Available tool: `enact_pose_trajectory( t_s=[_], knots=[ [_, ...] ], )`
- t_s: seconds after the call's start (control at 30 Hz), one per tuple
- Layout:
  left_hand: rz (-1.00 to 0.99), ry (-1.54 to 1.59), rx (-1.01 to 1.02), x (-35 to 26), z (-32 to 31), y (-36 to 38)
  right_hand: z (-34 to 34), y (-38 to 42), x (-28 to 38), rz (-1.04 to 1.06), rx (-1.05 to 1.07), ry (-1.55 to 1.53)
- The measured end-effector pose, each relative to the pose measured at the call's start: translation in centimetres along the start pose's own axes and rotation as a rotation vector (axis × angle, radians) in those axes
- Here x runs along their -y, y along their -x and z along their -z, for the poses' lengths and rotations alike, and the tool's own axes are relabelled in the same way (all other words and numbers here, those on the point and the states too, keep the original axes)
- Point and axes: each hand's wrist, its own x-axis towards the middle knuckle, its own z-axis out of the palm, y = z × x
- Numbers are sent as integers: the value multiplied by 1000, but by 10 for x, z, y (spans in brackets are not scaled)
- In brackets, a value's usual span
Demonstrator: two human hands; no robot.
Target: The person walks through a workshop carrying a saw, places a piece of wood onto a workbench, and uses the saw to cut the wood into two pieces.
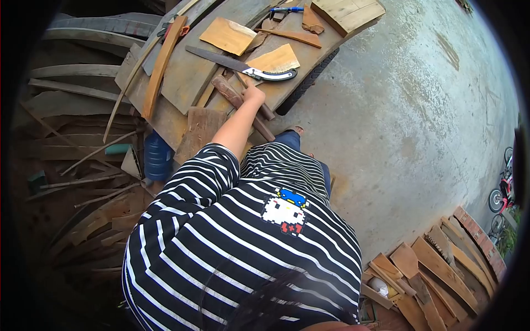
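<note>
My left hand [254, 95] is closed around a narrow brown wooden bar [267, 112] at the near edge of the bench; its fingers are partly hidden. Close beside it lies a thicker, reddish-brown length of wood [227, 90], which slants under my forearm. A hand saw [270, 74] with a dark blade and a white-and-black handle rests just beyond my fingers. Light, flat wood pieces [225, 35] lie around the saw. My right hand is out of the frame.
A blue pen [287, 9] and a wood block [349, 15] are at the bench's far end. A long wooden strip [164, 67] lies at left. Below stands a blue plastic bottle [157, 157]. Planks [441, 270] are piled at lower right; motorbikes [501, 193] stand beyond the concrete floor.
</note>
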Motion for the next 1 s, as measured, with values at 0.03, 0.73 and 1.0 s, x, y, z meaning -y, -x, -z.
enact_pose_trajectory(
  t_s=[0.03,0.73,1.0],
  knots=[
    [21,67,-16,1,0,-5,-4,0,3,1,4,-15],
    [557,788,-274,-59,-33,-38,16,-27,-34,-44,24,-67],
    [225,1252,-262,-58,7,13,-29,34,-45,-98,5,-84]
  ],
)
